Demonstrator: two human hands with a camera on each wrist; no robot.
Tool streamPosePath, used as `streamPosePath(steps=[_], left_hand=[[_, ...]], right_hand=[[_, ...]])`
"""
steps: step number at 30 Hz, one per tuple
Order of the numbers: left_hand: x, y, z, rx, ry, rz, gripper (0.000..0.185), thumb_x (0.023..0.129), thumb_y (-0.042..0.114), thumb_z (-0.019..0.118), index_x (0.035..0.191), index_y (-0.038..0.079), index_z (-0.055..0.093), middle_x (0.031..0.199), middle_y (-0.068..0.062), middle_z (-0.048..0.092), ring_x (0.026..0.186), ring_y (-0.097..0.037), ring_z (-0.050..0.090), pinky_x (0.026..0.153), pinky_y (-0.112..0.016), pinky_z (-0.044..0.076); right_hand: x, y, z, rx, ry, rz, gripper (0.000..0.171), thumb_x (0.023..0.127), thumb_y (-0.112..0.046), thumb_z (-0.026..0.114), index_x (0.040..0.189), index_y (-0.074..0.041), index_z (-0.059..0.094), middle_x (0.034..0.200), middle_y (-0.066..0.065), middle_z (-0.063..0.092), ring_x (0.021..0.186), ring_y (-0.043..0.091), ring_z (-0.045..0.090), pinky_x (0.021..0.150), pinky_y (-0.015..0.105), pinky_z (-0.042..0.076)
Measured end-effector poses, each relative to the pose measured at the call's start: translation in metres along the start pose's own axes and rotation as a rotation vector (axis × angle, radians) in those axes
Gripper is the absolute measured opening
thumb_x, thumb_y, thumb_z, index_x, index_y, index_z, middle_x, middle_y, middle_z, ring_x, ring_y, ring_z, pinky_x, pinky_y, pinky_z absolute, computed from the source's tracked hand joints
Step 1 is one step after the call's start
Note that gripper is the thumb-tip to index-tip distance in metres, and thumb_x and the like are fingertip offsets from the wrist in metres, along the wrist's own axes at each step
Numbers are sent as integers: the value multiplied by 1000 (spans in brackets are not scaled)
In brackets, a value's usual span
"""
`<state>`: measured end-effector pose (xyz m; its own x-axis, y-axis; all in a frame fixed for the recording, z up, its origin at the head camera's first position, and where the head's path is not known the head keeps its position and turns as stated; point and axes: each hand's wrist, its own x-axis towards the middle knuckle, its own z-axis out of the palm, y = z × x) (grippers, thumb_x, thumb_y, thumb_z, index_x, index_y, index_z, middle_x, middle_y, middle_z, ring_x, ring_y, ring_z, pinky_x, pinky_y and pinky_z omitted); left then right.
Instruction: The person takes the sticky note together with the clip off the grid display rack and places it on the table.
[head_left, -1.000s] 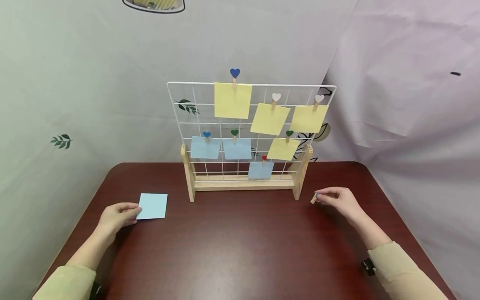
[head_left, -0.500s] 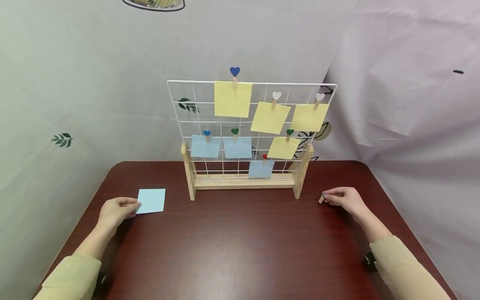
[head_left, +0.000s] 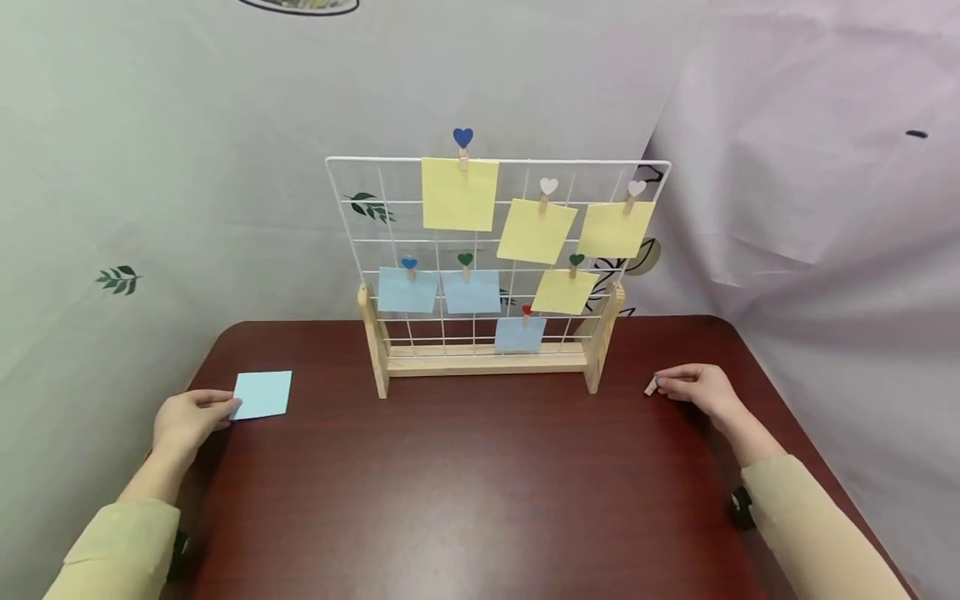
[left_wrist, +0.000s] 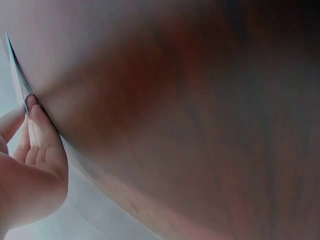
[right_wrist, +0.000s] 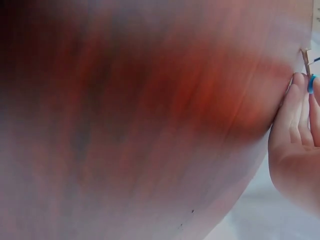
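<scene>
Left hand (head_left: 191, 417), at the lower left of the frame, pinches a loose blue note (head_left: 262, 394) by its left edge, thumb and fingers closed down to the paper's thickness. Roughly square, the note shows no clear long axis; its free side points right. Right hand (head_left: 701, 390), at the lower right, pinches a small clothespin (head_left: 650, 387) in its fingertips, closed around the blue end; its long axis slants, the wooden tip pointing to the lower left. Farther off, the grid rack (head_left: 450, 367) stands mid-frame, its long axis running left to right, up and right of the left hand, up and left of the right hand, which is nearer. Yellow notes (head_left: 459, 208) and pegged blue notes (head_left: 408, 293) hang on it, before pale cloth (head_left: 225, 167).
</scene>
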<state>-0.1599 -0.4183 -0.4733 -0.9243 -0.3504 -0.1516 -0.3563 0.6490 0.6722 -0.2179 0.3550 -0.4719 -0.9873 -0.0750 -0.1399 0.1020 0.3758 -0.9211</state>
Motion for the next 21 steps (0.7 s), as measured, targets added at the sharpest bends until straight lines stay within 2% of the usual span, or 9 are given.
streamPosePath(steps=[5,10,13,17,19,21], left_hand=[[1,-6,-12,-9,11,-44,52,103,26,70,129,-18,64,120,-36,70,62,6,66,58,-10,47],[2,-9,-17,7,29,-65,51,102,28,71,127,-17,66,115,-33,74,61,9,61,57,-11,46],[2,-10,-18,25,42,-61,51,102,29,72,126,-16,68,109,-29,76,60,11,59,57,-11,46],[3,-8,-20,42,51,-60,51,101,30,72,125,-15,69,102,-25,79,60,11,59,57,-13,46],[3,-8,-21,55,56,-63,50,102,29,71,125,-15,69,104,-27,78,60,10,58,57,-15,47],[4,-7,-23,68,63,-74,50,102,30,71,126,-14,68,107,-30,76,61,9,57,57,-17,47]], right_hand=[[6,1,-6,-35,8,-3,35,99,0,73,124,22,66,87,-22,77,79,-7,73,76,17,63],[9,2,-12,-158,25,-45,36,99,-7,75,124,17,69,90,-27,74,82,-12,68,75,13,59],[10,3,-15,-247,46,-67,35,99,-13,77,123,11,73,97,-19,78,86,-17,61,76,9,53],[13,6,-19,-318,58,-70,33,100,-17,77,123,7,75,111,2,82,90,-20,55,79,7,48],[13,7,-20,-321,58,-71,34,100,-17,77,123,7,75,111,-1,81,91,-21,55,79,6,47],[13,8,-20,-307,55,-74,34,99,-17,77,123,7,75,105,-11,80,91,-21,55,79,7,47]])
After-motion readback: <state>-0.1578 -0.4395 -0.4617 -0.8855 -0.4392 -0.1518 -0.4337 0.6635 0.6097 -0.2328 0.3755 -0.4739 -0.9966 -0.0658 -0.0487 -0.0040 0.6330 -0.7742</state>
